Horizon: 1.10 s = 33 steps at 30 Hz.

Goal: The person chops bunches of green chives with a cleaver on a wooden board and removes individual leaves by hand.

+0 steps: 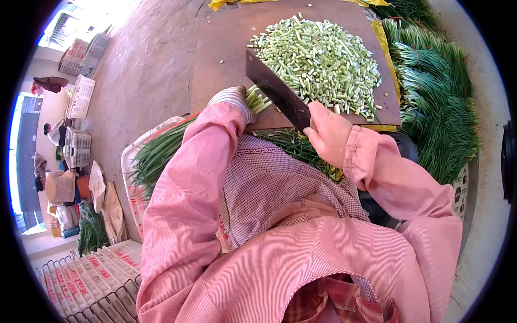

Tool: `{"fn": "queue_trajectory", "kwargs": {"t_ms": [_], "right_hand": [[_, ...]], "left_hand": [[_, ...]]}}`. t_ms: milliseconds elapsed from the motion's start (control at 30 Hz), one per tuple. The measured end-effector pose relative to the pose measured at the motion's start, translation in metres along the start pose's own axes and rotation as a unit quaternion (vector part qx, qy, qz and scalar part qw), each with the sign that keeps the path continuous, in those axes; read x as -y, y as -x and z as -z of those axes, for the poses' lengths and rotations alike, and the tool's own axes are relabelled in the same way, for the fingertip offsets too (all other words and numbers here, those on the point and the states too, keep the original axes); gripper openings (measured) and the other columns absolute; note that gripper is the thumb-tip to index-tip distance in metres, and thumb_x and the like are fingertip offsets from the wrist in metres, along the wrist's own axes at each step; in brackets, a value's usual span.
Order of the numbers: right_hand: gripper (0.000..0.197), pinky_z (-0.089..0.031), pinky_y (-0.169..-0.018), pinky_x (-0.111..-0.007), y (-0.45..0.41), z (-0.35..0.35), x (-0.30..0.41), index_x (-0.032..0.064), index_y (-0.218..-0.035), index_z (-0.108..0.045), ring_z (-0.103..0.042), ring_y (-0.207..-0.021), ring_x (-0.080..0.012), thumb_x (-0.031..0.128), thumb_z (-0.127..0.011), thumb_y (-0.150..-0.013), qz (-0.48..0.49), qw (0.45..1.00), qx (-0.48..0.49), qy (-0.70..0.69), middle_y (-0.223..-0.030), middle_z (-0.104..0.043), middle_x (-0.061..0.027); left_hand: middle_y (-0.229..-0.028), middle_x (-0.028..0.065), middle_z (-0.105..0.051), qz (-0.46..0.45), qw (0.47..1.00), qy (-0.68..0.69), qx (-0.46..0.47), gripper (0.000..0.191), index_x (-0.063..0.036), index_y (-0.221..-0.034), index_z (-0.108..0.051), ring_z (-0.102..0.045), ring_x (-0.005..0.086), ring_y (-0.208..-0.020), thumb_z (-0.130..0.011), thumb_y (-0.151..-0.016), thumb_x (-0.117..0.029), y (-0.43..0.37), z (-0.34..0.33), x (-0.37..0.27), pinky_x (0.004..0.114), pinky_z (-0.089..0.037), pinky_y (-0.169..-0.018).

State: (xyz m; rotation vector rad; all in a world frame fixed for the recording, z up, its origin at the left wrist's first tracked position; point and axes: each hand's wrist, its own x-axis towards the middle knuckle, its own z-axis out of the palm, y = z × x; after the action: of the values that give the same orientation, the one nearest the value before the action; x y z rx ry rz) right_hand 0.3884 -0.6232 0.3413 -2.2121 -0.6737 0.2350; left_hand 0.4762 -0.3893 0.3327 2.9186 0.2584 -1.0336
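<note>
My left hand [235,101], in a striped glove, grips a bunch of long green stalks [165,147] near its pale cut ends. The leafy part trails back under my left forearm. In my bare right hand [329,131] is a cleaver [278,89], its dark, broad blade slanting up and left just right of the stalk ends. Beyond the blade, a large heap of short chopped pale-green pieces [323,56] covers much of a brown wooden board [220,80]. The cleaver's handle is mostly hidden by my fingers.
Tied bundles of green stalks [428,89] are piled right of the board, beside yellow sheeting [381,40]. Loose green leaves [293,141] lie below its near edge. Plastic crates [77,147] line the left side. A wire-framed stack with red markings [93,278] stands at lower left.
</note>
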Motion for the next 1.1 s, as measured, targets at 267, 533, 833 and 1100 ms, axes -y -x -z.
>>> {"fn": "queue_trajectory", "kwargs": {"t_ms": [267, 533, 833, 1100], "right_hand": [[0.025, -0.041, -0.061, -0.047, -0.003, -0.009, 0.001, -0.0002, -0.096, -0.036, -0.055, -0.070, -0.0439, 0.007, -0.056, -0.084, -0.052, 0.995, 0.085, 0.028, -0.070, -0.054, -0.0211], [0.025, -0.041, -0.061, -0.049, -0.030, -0.021, 0.003, -0.0011, -0.096, -0.034, -0.056, -0.070, -0.0445, 0.007, -0.055, -0.084, -0.068, 0.989, 0.123, 0.044, -0.069, -0.055, -0.0222], [0.025, -0.045, -0.048, -0.041, -0.120, -0.058, -0.039, -0.0001, -0.103, -0.038, -0.056, -0.053, -0.0313, 0.011, -0.053, -0.085, -0.048, 0.997, 0.058, -0.007, -0.066, -0.054, -0.0171], [0.033, -0.046, -0.046, -0.033, -0.125, 0.001, -0.037, -0.0026, -0.108, -0.042, -0.056, -0.056, -0.0181, 0.017, -0.057, -0.087, -0.211, 0.974, 0.085, 0.009, -0.069, -0.054, -0.0107]], "left_hand": [[-0.110, 0.0150, -0.064, -0.017, 0.999, -0.010, 0.033, 0.069, -0.0091, -0.118, -0.058, -0.061, 0.0319, -0.104, -0.081, -0.057, -0.032, -0.002, 0.004, -0.003, 0.040, -0.050, -0.089], [-0.117, 0.0128, -0.062, -0.051, 0.999, 0.018, -0.004, 0.071, -0.0128, -0.124, -0.054, -0.060, 0.0310, -0.107, -0.077, -0.060, -0.031, 0.009, 0.005, 0.000, 0.040, -0.050, -0.091], [-0.115, 0.0142, -0.063, -0.103, 0.993, -0.002, -0.066, 0.073, -0.0129, -0.126, -0.053, -0.060, 0.0321, -0.106, -0.079, -0.059, -0.026, -0.007, -0.018, 0.004, 0.039, -0.050, -0.090], [-0.104, 0.0146, -0.066, -0.162, 0.969, 0.145, -0.119, 0.079, -0.0042, -0.125, -0.052, -0.065, 0.0213, -0.093, -0.085, -0.054, -0.020, 0.050, -0.018, 0.036, 0.031, -0.052, -0.083]]}}
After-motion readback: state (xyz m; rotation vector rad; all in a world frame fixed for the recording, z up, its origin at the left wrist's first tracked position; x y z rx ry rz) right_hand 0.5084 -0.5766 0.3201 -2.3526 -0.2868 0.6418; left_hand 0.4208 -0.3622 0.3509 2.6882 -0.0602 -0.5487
